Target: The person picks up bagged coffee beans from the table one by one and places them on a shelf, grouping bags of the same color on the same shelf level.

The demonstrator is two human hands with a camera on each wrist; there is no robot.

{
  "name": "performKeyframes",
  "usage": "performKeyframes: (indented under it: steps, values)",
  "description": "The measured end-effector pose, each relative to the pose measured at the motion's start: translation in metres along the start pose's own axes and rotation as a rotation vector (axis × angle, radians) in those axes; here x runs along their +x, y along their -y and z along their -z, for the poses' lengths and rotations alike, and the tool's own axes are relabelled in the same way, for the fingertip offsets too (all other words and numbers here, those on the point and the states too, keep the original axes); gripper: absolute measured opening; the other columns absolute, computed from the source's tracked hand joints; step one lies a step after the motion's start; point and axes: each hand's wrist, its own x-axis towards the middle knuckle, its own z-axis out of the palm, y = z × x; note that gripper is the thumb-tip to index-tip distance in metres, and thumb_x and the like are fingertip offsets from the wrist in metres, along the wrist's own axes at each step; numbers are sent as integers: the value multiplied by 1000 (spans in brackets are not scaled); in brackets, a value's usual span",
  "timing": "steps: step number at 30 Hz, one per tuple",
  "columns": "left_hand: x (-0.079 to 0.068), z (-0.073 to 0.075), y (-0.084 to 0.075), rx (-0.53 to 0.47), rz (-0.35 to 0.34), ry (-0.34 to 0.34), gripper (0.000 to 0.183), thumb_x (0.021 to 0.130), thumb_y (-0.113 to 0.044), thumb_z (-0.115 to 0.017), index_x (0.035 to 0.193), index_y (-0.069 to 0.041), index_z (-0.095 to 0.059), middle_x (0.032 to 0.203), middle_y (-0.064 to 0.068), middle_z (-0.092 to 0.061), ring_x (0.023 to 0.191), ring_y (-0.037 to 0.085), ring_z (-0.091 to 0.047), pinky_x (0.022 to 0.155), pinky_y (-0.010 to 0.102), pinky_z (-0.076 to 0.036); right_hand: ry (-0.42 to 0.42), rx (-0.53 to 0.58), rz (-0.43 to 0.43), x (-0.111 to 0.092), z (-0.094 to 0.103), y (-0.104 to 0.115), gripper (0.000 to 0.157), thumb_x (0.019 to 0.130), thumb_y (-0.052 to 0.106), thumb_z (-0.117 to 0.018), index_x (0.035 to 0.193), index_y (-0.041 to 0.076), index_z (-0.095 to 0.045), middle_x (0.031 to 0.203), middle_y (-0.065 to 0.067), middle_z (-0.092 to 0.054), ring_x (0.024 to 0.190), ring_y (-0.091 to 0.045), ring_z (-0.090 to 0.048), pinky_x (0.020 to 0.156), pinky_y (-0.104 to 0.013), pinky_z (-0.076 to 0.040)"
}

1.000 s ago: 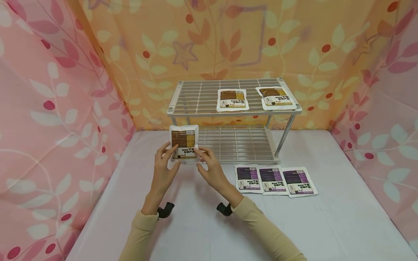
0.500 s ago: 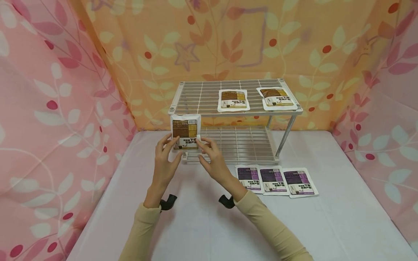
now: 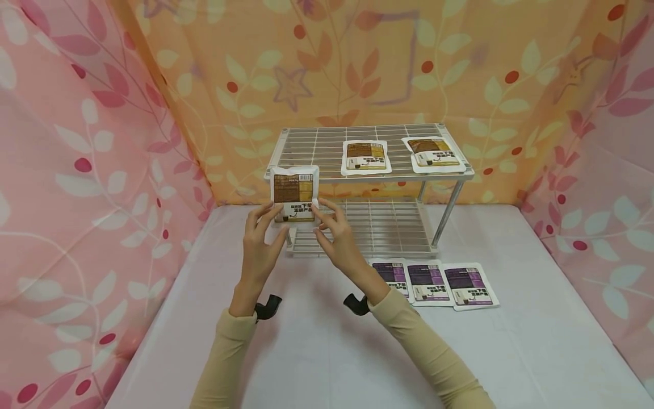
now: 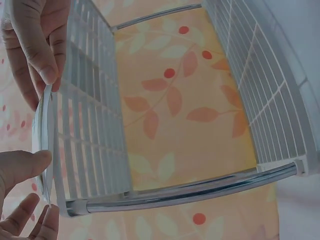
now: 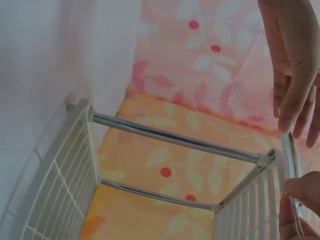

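A white pouch (image 3: 293, 187) with a brown and yellow label is held upright between both hands, in front of the rack's top left corner. My left hand (image 3: 259, 238) grips its left edge, and my right hand (image 3: 337, 230) pinches its lower right edge. In both wrist views the pouch shows edge-on, with thumb and fingers at its two sides. Two matching brown pouches, one in the middle (image 3: 365, 157) and one at the right (image 3: 434, 154), lie on the top shelf of the white wire rack (image 3: 306, 153).
Below the top shelf is the rack's lower wire shelf (image 3: 378, 227). Three purple-labelled pouches (image 3: 428, 283) lie in a row on the white tablecloth (image 3: 327, 352), right of the right hand. Chrome posts (image 3: 447, 211) join the shelves. Patterned cloth walls (image 3: 327, 68) surround the table.
Both hands have raised the brown pouch from in front of the lower shelf to about the top shelf's height, slightly to the right. The other pouches stay where they were.
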Motion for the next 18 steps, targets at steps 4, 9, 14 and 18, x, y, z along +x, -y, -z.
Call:
performKeyframes:
  steps: [4, 9, 14, 18]
  values:
    - [6, 0, -2, -19, -21, -29, 42, 73, -3, -68, 113, -10, -59, 120, 11, -48, 112, 21, -43, 89, 37, -40, -14, 1, 22, 5, 3, 1, 49, 76, -6, -61, 123, 2, -49, 128, -17, -38, 81, -18, -55, 68, -24, -49]
    - [14, -1, -4, -39, -40, -57, 39, 72, -2, -68, 109, -8, -61, 117, 14, -50, 110, 24, -44, 88, 38, -41, -37, -15, 37, 14, 7, 2, 46, 76, -3, -63, 120, 0, -51, 125, -15, -42, 81, -18, -56, 68, -23, -49]
    - [22, -2, -6, -42, -37, -73, 34, 72, -2, -69, 105, -9, -64, 114, 13, -52, 110, 26, -45, 90, 36, -40, -54, -22, 38, 23, 10, 0, 41, 77, 0, -62, 117, 0, -54, 124, -14, -45, 89, -18, -56, 71, -24, -49]
    - [28, -5, -6, -63, -53, -78, 27, 73, -3, -67, 100, -6, -66, 110, 13, -54, 107, 26, -46, 89, 34, -41, -63, -36, 47, 30, 12, -3, 39, 78, 1, -62, 117, 0, -54, 124, -14, -45, 99, -19, -54, 79, -23, -47]
